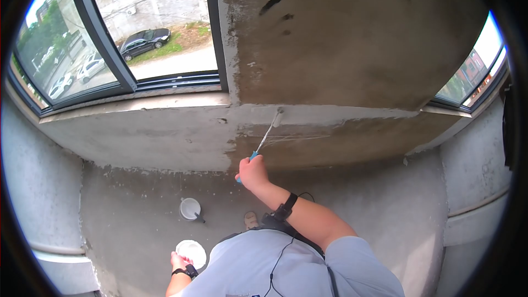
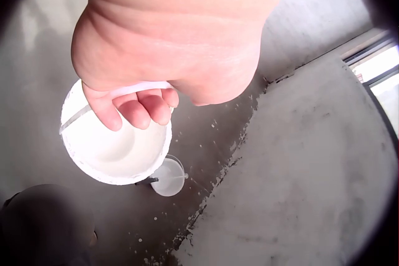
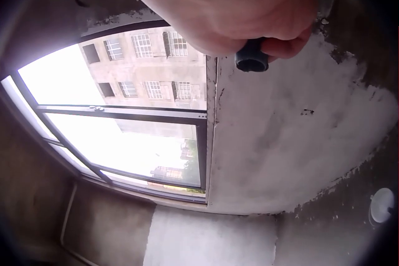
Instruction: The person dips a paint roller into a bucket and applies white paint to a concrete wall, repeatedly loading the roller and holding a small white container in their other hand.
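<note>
My right hand (image 1: 253, 173) grips the blue handle of a small paint roller (image 1: 266, 136). Its thin shaft reaches up and forward, and the roller head (image 1: 278, 117) is at the wall, on a pale band below the window-sill line. In the right wrist view only the dark handle end (image 3: 252, 58) pokes out of the fist; the roller head is hidden. Low by the body, my left hand (image 1: 180, 262) carries a white bucket (image 1: 191, 253). Fingers curl round the bucket's handle (image 2: 142, 87), and whitish material shows inside the bucket in the left wrist view.
A second, smaller white bucket (image 1: 190, 208) stands on the grey floor (image 1: 137, 209), with a dark tool or handle (image 1: 200, 218) at its side. Windows (image 1: 159, 27) lie ahead left and at far right. The wall (image 1: 330, 38) is part pale, part brown-grey. A thin cable (image 1: 278, 258) crosses the shirt.
</note>
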The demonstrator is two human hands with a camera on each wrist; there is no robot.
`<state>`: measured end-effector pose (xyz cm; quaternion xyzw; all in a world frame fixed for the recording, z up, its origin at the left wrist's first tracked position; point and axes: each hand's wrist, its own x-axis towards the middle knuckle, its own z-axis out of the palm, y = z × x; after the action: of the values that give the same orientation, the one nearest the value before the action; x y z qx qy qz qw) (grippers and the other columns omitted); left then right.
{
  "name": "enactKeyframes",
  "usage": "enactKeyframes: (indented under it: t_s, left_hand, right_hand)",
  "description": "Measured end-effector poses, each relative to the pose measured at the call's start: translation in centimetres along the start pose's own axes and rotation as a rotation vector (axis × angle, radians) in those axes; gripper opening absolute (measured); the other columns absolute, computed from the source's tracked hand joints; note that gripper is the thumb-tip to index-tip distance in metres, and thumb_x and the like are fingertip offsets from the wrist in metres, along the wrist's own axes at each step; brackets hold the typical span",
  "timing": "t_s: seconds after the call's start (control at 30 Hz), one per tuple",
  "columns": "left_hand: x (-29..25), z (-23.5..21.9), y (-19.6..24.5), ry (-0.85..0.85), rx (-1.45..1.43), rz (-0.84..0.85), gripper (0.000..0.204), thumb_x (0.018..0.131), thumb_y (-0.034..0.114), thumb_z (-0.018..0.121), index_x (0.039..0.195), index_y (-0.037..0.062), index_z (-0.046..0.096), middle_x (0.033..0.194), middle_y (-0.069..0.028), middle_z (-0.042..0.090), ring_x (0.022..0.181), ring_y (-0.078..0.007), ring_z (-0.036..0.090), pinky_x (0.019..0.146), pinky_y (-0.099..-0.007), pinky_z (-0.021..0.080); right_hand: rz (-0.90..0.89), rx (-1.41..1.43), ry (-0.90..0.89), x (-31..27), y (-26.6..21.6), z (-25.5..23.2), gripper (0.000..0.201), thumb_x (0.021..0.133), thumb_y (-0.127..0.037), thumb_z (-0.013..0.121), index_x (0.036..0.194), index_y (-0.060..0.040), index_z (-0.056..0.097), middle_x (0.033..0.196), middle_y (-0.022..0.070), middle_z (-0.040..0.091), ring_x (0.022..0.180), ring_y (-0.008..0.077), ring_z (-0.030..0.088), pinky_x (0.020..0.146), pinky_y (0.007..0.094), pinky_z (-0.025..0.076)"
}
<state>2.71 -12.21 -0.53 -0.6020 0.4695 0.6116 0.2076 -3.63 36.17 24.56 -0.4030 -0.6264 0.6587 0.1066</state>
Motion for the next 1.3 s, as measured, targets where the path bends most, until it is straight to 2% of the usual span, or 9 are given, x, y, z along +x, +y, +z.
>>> enactKeyframes:
  t_s: [0.13, 0.2, 0.4, 0.57, 0.7, 0.8, 0.93, 1.17, 1.3]
  left_hand:
    - [-0.5, 1.1, 0.5, 0.001, -0.004, -0.008, 0.039, 0.088, 0.05, 0.04, 0.07, 0.0164, 0.034, 0.058, 0.0043, 0.035, 0.053, -0.0128, 0.035, 0.061, -0.0326, 0.036]
    - [-0.7, 1.3, 0.7, -0.073, 0.013, 0.021, 0.038, 0.088, 0.05, 0.041, 0.071, 0.0164, 0.035, 0.06, 0.0041, 0.036, 0.056, -0.0127, 0.036, 0.064, -0.0328, 0.036]
    - [-0.8, 2.4, 0.6, -0.027, -0.018, 0.044, 0.04, 0.089, 0.05, 0.04, 0.068, 0.0177, 0.031, 0.06, 0.0043, 0.03, 0.055, -0.0124, 0.03, 0.061, -0.0325, 0.033]
    - [-0.8, 1.9, 0.1, -0.04, -0.01, 0.021, 0.038, 0.089, 0.05, 0.039, 0.068, 0.018, 0.031, 0.06, 0.004, 0.031, 0.055, -0.0128, 0.031, 0.062, -0.0326, 0.033]
    - [-0.2, 1.3, -0.4, 0.022, -0.007, 0.002, 0.039, 0.089, 0.05, 0.038, 0.068, 0.0178, 0.031, 0.059, 0.0037, 0.032, 0.055, -0.0131, 0.032, 0.061, -0.0329, 0.033]
    - [0.1, 0.3, -0.7, -0.014, -0.025, -0.014, 0.039, 0.089, 0.052, 0.039, 0.073, 0.0161, 0.035, 0.056, 0.0033, 0.033, 0.052, -0.0129, 0.033, 0.065, -0.035, 0.038]
    - [0.1, -0.7, -1.0, -0.015, -0.024, -0.015, 0.039, 0.088, 0.051, 0.039, 0.072, 0.0156, 0.035, 0.055, 0.0027, 0.034, 0.051, -0.0133, 0.033, 0.063, -0.0347, 0.038]
    - [-0.1, -2.4, -1.6, 0.019, -0.084, -0.02, 0.037, 0.087, 0.047, 0.04, 0.071, 0.0148, 0.034, 0.06, 0.0017, 0.036, 0.055, -0.0139, 0.035, 0.064, -0.0348, 0.037]
    - [0.2, -2.7, -2.1, 0.024, -0.099, -0.025, 0.037, 0.087, 0.047, 0.041, 0.071, 0.0147, 0.033, 0.061, 0.0016, 0.034, 0.056, -0.0143, 0.034, 0.064, -0.0346, 0.035]
  right_hand:
    - [0.019, 0.02, -0.034, -0.4, -0.6, -0.2, 0.028, 0.092, -0.017, 0.043, 0.093, 0.0104, 0.037, 0.074, 0.0162, 0.057, 0.053, 0.0236, 0.064, 0.045, 0.0338, 0.05]
    - [0.01, 0.017, -0.024, -0.9, -1.1, 0.0, 0.029, 0.093, -0.017, 0.042, 0.093, 0.011, 0.037, 0.071, 0.0165, 0.058, 0.052, 0.0239, 0.064, 0.045, 0.0343, 0.05]
    - [-0.011, 0.054, -0.01, -0.5, -0.2, 0.0, 0.029, 0.093, -0.017, 0.041, 0.093, 0.0116, 0.037, 0.067, 0.0165, 0.058, 0.05, 0.0238, 0.063, 0.043, 0.0344, 0.05]
    - [-0.005, 0.094, -0.005, 0.1, -0.2, -0.4, 0.026, 0.092, -0.016, 0.044, 0.093, 0.0087, 0.036, 0.068, 0.0118, 0.054, 0.051, 0.0221, 0.062, 0.044, 0.0339, 0.049]
    - [0.01, 0.01, -0.046, -0.4, -0.8, -0.5, 0.027, 0.092, -0.016, 0.043, 0.095, 0.01, 0.037, 0.069, 0.0132, 0.056, 0.051, 0.022, 0.063, 0.045, 0.0338, 0.05]
    - [0.014, -0.094, -0.07, -1.3, -1.7, -0.1, 0.028, 0.092, -0.016, 0.042, 0.094, 0.0115, 0.037, 0.069, 0.016, 0.058, 0.051, 0.0229, 0.063, 0.046, 0.0344, 0.051]
    - [-0.01, -0.257, -0.126, -1.7, -1.0, 1.4, 0.03, 0.092, -0.017, 0.043, 0.096, 0.0125, 0.038, 0.071, 0.0178, 0.059, 0.051, 0.0224, 0.063, 0.046, 0.0344, 0.051]
    - [-0.014, -0.289, -0.201, -2.3, -0.8, 3.7, 0.03, 0.091, -0.017, 0.044, 0.095, 0.0126, 0.038, 0.071, 0.0176, 0.059, 0.051, 0.0221, 0.062, 0.046, 0.0345, 0.05]
    - [0.005, -0.182, -0.173, -2.3, -0.7, 3.0, 0.028, 0.091, -0.017, 0.044, 0.094, 0.0109, 0.038, 0.068, 0.0155, 0.057, 0.049, 0.0206, 0.061, 0.044, 0.0346, 0.049]
